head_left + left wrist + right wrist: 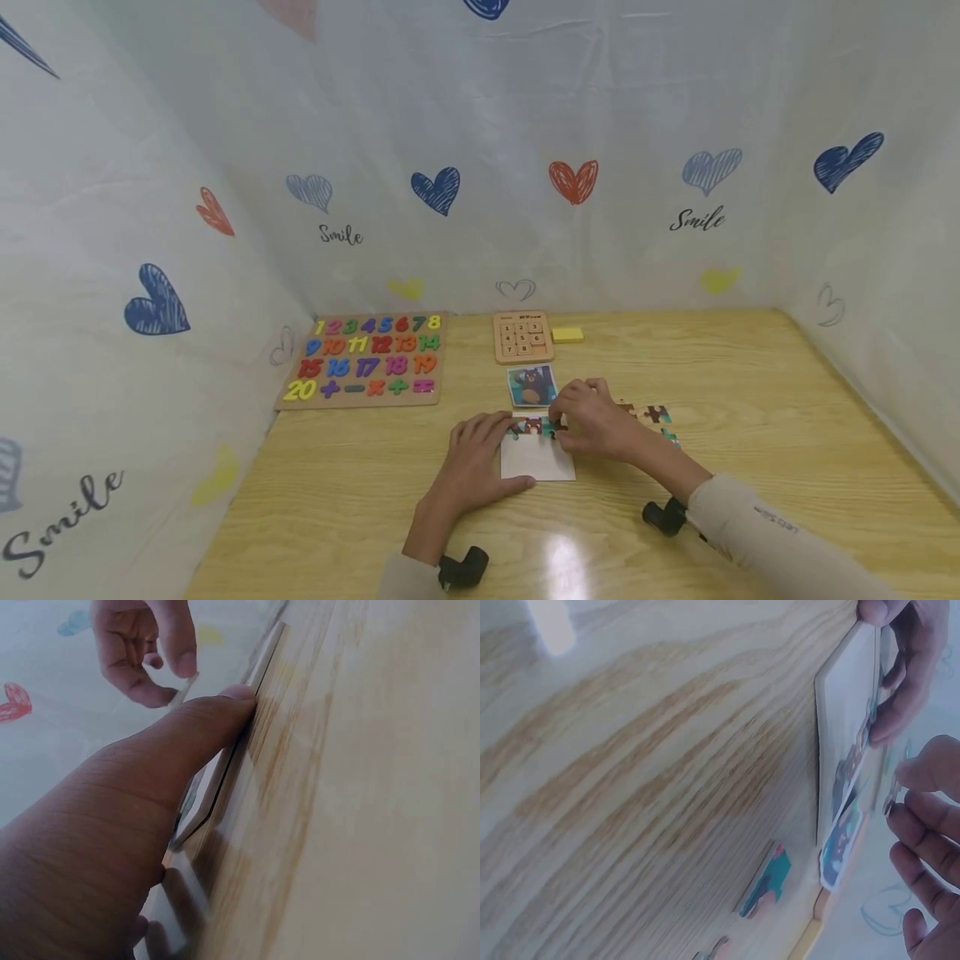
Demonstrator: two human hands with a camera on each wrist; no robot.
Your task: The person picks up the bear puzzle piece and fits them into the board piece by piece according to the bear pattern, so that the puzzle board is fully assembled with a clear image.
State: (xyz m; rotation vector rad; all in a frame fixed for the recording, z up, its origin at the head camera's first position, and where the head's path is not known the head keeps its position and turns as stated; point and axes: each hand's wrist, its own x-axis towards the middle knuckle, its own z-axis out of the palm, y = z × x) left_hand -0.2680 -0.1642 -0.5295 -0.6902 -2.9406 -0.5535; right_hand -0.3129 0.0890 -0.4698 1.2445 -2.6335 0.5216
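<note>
While the left hand grips a flat white board by its left side, thumb at the near edge, the right hand pinches a small, thin jigsaw piece near the board's far right corner. Multicoloured jigsaw pieces line the board's far edge; beyond lie a brown-bear picture card, a square wooden number-sliding puzzle and a yellow rectangular block, with loose printed jigsaw pieces rightward and a tan board of bright numerals leftward on the pale wood-grained counter.
</note>
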